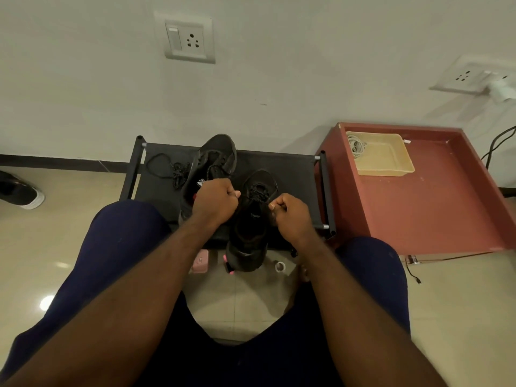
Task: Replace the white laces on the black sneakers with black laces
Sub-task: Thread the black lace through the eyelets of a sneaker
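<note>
Bare rack (152, 191) left, loose lace (170, 170) there, red table (432, 213) right.

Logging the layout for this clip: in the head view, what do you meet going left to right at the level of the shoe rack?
Shoe on the floor → loose black lace → rear sneaker → front sneaker → beige tray, which sits on the red table.

What we see of the wearer: uncovered arms, navy legs.

Both forearms (156, 275) are bare right down to the left hand (215, 202) and the right hand (290, 216). Dark navy cloth (111, 247) covers both thighs and knees, plain and smooth. Between the legs we find a darker, nearly black cloth (251, 358), though we cannot tell which garment it is. What look like bare toes (305, 275) show beside the right knee.
</note>
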Tool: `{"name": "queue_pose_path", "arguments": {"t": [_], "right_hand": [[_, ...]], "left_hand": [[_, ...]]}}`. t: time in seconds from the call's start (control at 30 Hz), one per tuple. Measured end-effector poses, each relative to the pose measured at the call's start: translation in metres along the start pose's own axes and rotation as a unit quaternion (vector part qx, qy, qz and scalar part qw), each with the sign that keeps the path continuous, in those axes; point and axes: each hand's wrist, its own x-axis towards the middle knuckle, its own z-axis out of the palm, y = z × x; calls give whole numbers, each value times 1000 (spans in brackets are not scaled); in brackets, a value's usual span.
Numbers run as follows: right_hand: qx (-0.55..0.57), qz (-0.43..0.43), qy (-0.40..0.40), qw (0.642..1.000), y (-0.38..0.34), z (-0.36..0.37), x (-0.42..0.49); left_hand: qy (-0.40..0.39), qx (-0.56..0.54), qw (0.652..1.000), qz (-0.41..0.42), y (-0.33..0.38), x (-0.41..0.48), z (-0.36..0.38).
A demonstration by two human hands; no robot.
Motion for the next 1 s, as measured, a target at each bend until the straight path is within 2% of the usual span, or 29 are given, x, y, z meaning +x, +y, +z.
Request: {"name": "queue_pose_path", "arguments": {"t": [0.17, 0.33, 0.4, 0.47, 0.5, 0.53, 0.6, 0.7, 0.8, 0.93, 1.0], "right_hand": [[8, 10, -15, 1000, 4, -4, -4], [97, -40, -52, 993, -14, -28, -10], [105, -86, -89, 987, -32, -35, -11], [115, -122, -96, 981, -46, -39, -12], [131, -134, -89, 978, -51, -41, -12], [160, -137, -79, 974, -53, -43, -13], [265, -114, -52, 956, -53, -45, -13], [384, -30, 11, 923, -45, -37, -10], [347, 24, 33, 937, -37, -14, -9], [256, -44, -59, 964, -35, 2, -9], [216, -83, -76, 970, -36, 3, -7]], "left_hand": [[-24, 18, 1000, -1, 1, -1, -4], [39, 47, 993, 97, 13, -3, -9], [-23, -31, 989, 140, 31, -8, -6], [-149, -147, 971, 114, 43, -12, -4], [-181, -180, 962, 99, 44, -13, -2], [-178, -182, 962, 98, 44, -13, -1], [-114, -139, 977, 112, 41, -12, -4], [-29, -93, 987, 128, 35, -6, -13], [-28, -70, 986, 150, 35, -3, -21], [-26, -65, 989, 128, 38, 2, -27], [-26, -77, 991, 111, 39, 6, -27]]}}
